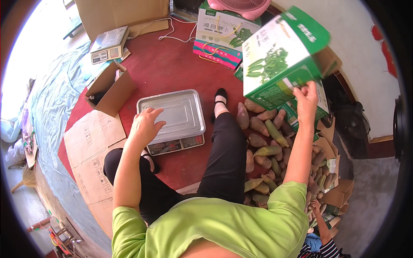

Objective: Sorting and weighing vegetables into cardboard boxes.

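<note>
In my right hand [306, 99] is a green and white cardboard box [275, 58], gripped by its lower right edge and raised over the pile. Leafy green vegetables are pictured on its side, and a brown flap hangs at the right. My left hand [147, 125] is empty, its fingers apart, at the left rim of a metal tray [176, 115]. Whether it touches the rim I cannot tell. This shallow tray sits on a digital scale [170, 147] between my feet. Right of my leg lies a heap of long root vegetables [260, 142], some green, some muddy brown.
Beyond stand a printed carton [223, 30] and a pink appliance [241, 6]. Left are an open brown box [111, 89], a second scale [109, 45], flattened cardboard [92, 146] and blue sheeting [56, 99]. Another person's hand [316, 207] reaches into the heap at lower right.
</note>
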{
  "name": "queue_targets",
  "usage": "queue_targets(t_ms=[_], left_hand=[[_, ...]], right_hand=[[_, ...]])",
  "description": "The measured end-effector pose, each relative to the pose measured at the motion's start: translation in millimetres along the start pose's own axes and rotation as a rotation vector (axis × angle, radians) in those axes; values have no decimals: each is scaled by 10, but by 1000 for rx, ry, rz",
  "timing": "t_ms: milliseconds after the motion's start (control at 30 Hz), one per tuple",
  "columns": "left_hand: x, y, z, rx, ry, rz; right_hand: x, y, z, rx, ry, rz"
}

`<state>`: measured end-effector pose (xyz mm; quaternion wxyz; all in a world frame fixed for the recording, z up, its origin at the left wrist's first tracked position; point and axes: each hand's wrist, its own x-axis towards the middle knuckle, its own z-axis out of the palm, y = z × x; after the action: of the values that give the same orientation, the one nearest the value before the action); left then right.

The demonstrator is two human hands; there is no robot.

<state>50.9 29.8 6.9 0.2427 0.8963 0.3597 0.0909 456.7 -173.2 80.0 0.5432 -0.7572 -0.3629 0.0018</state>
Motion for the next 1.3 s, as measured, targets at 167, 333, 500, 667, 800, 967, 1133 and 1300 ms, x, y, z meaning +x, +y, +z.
queue_targets(t_ms=[167,333,500,667,800,967,1133,1300], left_hand=[[-61,-111,-100,-43,185,-31],[-61,-212,-220,-79,357,-60],[-118,-226,-406,69,780,-59],[-185,-161,-515,334,916,-129],[-263,-94,-435,368,570,-135],[-294,-88,-452,426,262,-136],[-326,98,-418,503,146,-256],[-321,104,-369,576,97,-218]], right_hand=[[-133,-319,529,-148,-156,-211],[-293,-414,1128,-17,-304,-330],[-522,-261,1832,203,-462,-342],[-596,193,2199,145,-583,-246],[-690,278,2196,-52,-971,293],[-687,488,1964,170,-880,488],[-715,553,1605,260,-754,516],[-909,928,978,185,-557,599]])
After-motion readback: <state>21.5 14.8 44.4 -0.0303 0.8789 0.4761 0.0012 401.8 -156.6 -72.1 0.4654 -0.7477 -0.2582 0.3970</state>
